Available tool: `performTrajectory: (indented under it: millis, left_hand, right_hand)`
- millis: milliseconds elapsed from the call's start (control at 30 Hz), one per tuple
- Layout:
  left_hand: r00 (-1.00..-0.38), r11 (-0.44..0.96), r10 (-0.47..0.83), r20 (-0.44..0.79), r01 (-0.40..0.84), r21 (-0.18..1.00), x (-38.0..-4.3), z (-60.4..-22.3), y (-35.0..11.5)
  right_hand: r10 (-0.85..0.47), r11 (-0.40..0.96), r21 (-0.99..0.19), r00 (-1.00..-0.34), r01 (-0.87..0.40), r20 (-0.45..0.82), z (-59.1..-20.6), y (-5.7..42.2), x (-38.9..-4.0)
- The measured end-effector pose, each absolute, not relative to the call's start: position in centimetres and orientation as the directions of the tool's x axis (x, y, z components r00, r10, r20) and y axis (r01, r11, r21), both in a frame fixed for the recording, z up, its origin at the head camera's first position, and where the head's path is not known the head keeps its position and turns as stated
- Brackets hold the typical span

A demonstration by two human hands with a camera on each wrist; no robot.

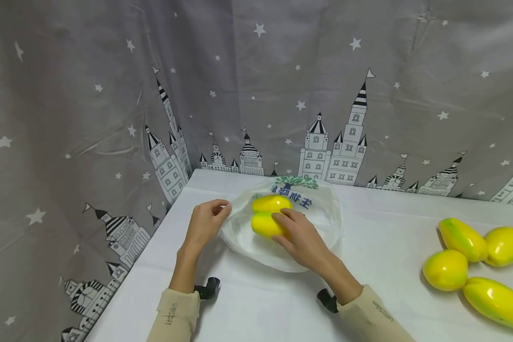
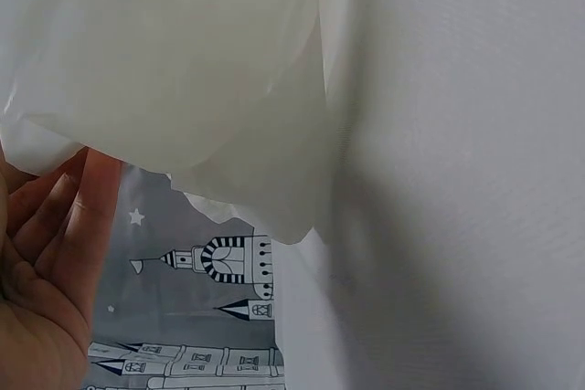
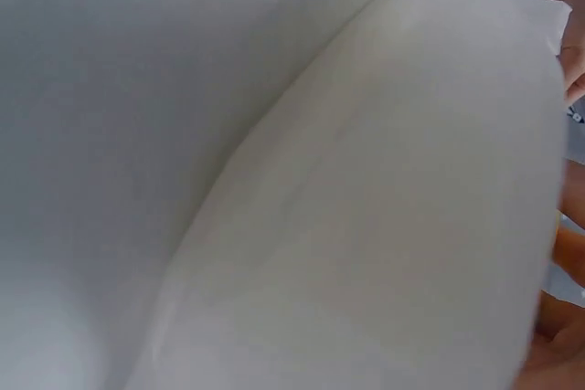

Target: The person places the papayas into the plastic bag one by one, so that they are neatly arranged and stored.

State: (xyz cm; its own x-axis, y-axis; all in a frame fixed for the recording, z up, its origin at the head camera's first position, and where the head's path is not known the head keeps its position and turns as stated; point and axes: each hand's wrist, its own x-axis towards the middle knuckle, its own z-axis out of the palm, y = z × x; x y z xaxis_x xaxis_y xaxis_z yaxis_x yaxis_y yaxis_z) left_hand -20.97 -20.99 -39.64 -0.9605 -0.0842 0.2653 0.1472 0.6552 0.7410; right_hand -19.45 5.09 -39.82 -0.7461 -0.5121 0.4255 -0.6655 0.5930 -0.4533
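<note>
A white plastic bag (image 1: 250, 251) with a green tree and blue lettering lies wide-mouthed before me in the head view. At its left rim, my left hand (image 1: 206, 222) pinches the edge; the left wrist view shows fingers (image 2: 96, 216) partly behind the plastic (image 2: 183, 61). Inside the mouth, my right hand (image 1: 303, 240) grips a yellow mango (image 1: 262, 224), thumb on the near side and fingers over the top. Just beyond it lies a second yellow mango (image 1: 269, 203). In the right wrist view the bag wall (image 3: 384, 189) hides most of that hand.
Several more yellow-green mangoes, among them a long one (image 1: 496, 304) and a rounder one (image 1: 445, 270), lie grouped on the white table (image 1: 380, 232) at the right. A grey curtain (image 1: 256, 85) printed with castles and stars hangs behind and to the left.
</note>
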Motion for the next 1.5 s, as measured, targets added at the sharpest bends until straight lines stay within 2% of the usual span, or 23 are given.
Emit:
performTrajectory:
  millis: [633, 867, 1500]
  left_hand:
    - [-0.963, 0.653, -0.077, 0.259, 0.148, 0.743, -21.0, -39.8, -20.9]
    - [-0.966, 0.652, -0.069, 0.251, 0.147, 0.744, -21.1, -39.7, -20.8]
    - [-0.968, 0.646, -0.063, 0.241, 0.145, 0.75, -20.9, -39.7, -20.8]
  right_hand:
    - [-0.418, 0.636, -0.535, -0.831, -0.556, 0.367, -41.3, 2.5, -22.1]
    - [-0.37, 0.636, -0.561, -0.847, -0.53, 0.381, -41.7, 1.9, -22.9]
    - [-0.387, 0.717, -0.525, -0.888, -0.458, 0.247, -42.6, 1.2, -23.8]
